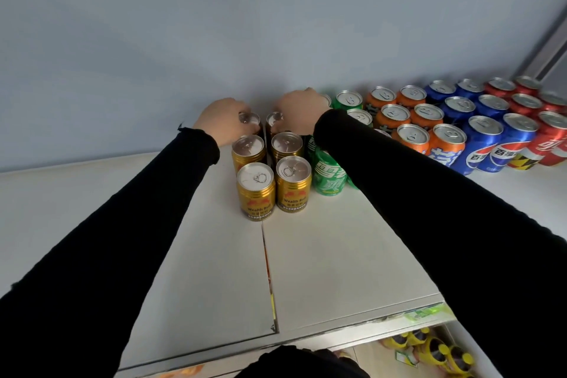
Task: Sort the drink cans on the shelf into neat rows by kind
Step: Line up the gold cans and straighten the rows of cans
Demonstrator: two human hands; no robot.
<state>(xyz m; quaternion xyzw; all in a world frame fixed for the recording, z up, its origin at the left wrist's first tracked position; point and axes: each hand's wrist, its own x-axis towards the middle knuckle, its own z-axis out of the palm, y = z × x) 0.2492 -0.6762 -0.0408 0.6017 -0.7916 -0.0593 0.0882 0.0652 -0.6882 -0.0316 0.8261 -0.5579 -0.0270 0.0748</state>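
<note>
Six gold cans [256,190] in two rows on the shelf [322,255]; left hand [219,118] and right hand [299,112] each curl around a rear one.

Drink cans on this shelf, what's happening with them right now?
A person in black sleeves is sorting cans on a white shelf. The left hand and right hand each rest on a rear can of the gold cans, which stand two abreast. To the right, green cans, orange cans, blue cans and red cans are already grouped by kind.
</note>
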